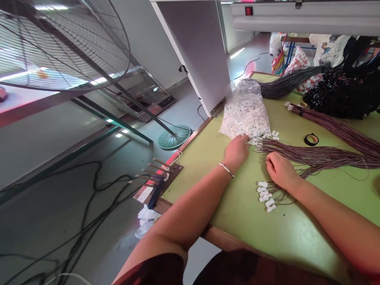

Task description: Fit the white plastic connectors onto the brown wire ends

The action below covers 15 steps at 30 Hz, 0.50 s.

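My left hand, with a bracelet at its wrist, reaches to the loose white plastic connectors at the near edge of a clear bag full of such connectors. Its fingers are bent together at the tips, and what they pinch is hidden. My right hand is closed on a thin wire whose metal tip points left toward the connectors. Just behind that hand a bundle of brown wires lies with its metal ends to the left. Below it rest several wires fitted with white connectors.
A black tape roll lies beyond the wire bundle on the green table. Farther back are another brown bundle, dark wires and a black heap. A pegged rack sits at the left edge, near a fan.
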Available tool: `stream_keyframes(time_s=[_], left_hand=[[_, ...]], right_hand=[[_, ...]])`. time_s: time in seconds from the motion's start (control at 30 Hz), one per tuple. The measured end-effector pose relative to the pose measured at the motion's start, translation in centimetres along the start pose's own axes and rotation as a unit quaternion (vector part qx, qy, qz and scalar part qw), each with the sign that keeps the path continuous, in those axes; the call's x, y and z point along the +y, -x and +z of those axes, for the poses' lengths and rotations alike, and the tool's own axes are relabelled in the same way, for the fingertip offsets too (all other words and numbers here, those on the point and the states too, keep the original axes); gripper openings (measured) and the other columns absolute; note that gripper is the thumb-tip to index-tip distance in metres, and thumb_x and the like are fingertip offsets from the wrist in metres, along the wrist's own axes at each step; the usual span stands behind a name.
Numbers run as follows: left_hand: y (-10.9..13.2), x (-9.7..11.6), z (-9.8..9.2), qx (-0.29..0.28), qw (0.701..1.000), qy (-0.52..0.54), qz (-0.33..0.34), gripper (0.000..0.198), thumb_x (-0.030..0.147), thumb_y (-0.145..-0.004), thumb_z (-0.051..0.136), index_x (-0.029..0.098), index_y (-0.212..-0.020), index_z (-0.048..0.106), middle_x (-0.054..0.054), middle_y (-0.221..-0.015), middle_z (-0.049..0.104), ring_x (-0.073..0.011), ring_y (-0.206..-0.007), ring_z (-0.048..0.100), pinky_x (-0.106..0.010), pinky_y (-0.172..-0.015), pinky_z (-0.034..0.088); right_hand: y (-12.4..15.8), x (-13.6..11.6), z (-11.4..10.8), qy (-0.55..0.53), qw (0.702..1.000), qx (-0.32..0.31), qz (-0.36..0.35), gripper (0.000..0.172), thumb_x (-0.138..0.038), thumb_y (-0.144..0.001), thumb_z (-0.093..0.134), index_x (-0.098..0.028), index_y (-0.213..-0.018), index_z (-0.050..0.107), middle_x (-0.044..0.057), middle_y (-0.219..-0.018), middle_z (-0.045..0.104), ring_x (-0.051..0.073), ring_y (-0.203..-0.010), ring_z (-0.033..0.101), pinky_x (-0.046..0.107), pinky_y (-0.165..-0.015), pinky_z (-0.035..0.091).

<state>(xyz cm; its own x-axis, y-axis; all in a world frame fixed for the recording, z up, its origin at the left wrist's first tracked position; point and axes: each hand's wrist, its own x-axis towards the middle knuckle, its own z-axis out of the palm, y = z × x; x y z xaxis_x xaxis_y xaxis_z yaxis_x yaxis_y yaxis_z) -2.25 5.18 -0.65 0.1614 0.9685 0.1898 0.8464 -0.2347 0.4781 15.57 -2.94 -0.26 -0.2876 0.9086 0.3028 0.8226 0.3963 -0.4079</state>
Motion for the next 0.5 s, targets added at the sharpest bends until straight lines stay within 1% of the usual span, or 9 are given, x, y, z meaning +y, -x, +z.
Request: stream_keyframes(time_s=[0.07,0.1,0.2,0.23,0.3,0.37,0.4,0.43,0.5], left_hand=[[0.2,-0.1,-0.2,-0.013,1.0,0.006,0.002,0.022,0.02,-0.081,0.052,0.018,-0.098,0.065,-0.01,-0.093,0.063,-0.0228,-0.084,0.057,-0.032,-0.074,0.043],[0.4,-0.2,-0.4,-0.017,1.0,0.013,0.006,0.022,0.02,-0.081,0.051,0.018,-0.098,0.066,-0.01,-0.094,0.063,-0.023,-0.086,0.057,-0.033,-0.076,0.044],[1.0,-1.0,-1.2,-0.008,0.998,0.057,0.015,0.026,0.021,-0.083,0.046,0.017,-0.1,0.066,-0.009,-0.095,0.063,-0.0222,-0.089,0.058,-0.033,-0.079,0.044],[1.3,-1.2,-1.6,-0.01,0.996,0.085,0.007,0.029,0.021,-0.084,0.046,0.017,-0.105,0.065,-0.008,-0.091,0.064,-0.0211,-0.086,0.059,-0.032,-0.077,0.045],[1.9,-1.3,-2.3,-0.028,0.986,0.163,-0.021,0.036,0.023,-0.085,0.046,0.018,-0.118,0.057,-0.004,-0.079,0.063,-0.0176,-0.075,0.06,-0.028,-0.067,0.047],[2.5,-1.0,-3.0,-0.058,0.965,0.248,-0.062,0.041,0.025,-0.083,0.051,0.019,-0.123,0.05,0.0,-0.07,0.061,-0.0143,-0.061,0.059,-0.024,-0.055,0.046],[2.8,-0.7,-3.2,-0.072,0.951,0.288,-0.084,0.039,0.025,-0.081,0.054,0.018,-0.119,0.051,0.0,-0.067,0.06,-0.0132,-0.057,0.058,-0.023,-0.05,0.044],[3.1,-0.3,-3.4,-0.092,0.935,0.327,-0.103,0.033,0.025,-0.079,0.057,0.016,-0.111,0.054,0.0,-0.065,0.06,-0.0123,-0.053,0.058,-0.021,-0.047,0.043],[3.5,0.6,-3.4,-0.148,0.895,0.4,-0.13,0.02,0.027,-0.077,0.062,0.013,-0.091,0.058,-0.001,-0.06,0.061,-0.0106,-0.048,0.056,-0.02,-0.044,0.041]], right_hand=[[0.2,0.1,-0.2,-0.006,1.0,-0.007,0.026,0.012,-0.016,-0.086,0.043,-0.019,-0.083,0.054,0.003,-0.07,0.059,0.016,-0.062,0.051,0.028,-0.058,0.034],[0.2,0.1,-0.3,-0.008,0.999,-0.01,0.029,0.012,-0.016,-0.085,0.044,-0.019,-0.084,0.055,0.002,-0.07,0.061,0.016,-0.062,0.053,0.027,-0.058,0.034],[0.5,0.5,-0.5,-0.013,1.0,-0.007,0.011,0.013,-0.017,-0.084,0.048,-0.02,-0.085,0.061,0.004,-0.081,0.066,0.016,-0.072,0.058,0.026,-0.062,0.036],[0.6,0.6,-0.6,-0.011,1.0,-0.005,0.005,0.015,-0.018,-0.085,0.048,-0.02,-0.085,0.062,0.004,-0.083,0.067,0.016,-0.074,0.058,0.026,-0.063,0.036],[0.7,0.7,-0.9,-0.001,1.0,0.001,0.004,0.018,-0.02,-0.086,0.047,-0.021,-0.084,0.065,0.003,-0.08,0.067,0.016,-0.073,0.059,0.026,-0.062,0.036],[0.7,0.6,-1.2,0.007,1.0,0.003,0.003,0.019,-0.02,-0.085,0.047,-0.021,-0.081,0.065,0.003,-0.076,0.067,0.015,-0.07,0.058,0.026,-0.06,0.035],[0.7,0.5,-1.3,0.008,1.0,0.003,0.001,0.019,-0.02,-0.084,0.047,-0.02,-0.079,0.065,0.003,-0.075,0.067,0.015,-0.068,0.058,0.026,-0.059,0.034],[0.8,0.4,-1.5,0.005,1.0,0.005,0.001,0.018,-0.019,-0.083,0.047,-0.02,-0.077,0.065,0.002,-0.073,0.067,0.015,-0.066,0.057,0.026,-0.057,0.033],[0.8,0.1,-1.8,-0.01,1.0,0.014,0.004,0.017,-0.018,-0.08,0.048,-0.02,-0.073,0.063,0.001,-0.069,0.065,0.013,-0.062,0.055,0.025,-0.056,0.032]])
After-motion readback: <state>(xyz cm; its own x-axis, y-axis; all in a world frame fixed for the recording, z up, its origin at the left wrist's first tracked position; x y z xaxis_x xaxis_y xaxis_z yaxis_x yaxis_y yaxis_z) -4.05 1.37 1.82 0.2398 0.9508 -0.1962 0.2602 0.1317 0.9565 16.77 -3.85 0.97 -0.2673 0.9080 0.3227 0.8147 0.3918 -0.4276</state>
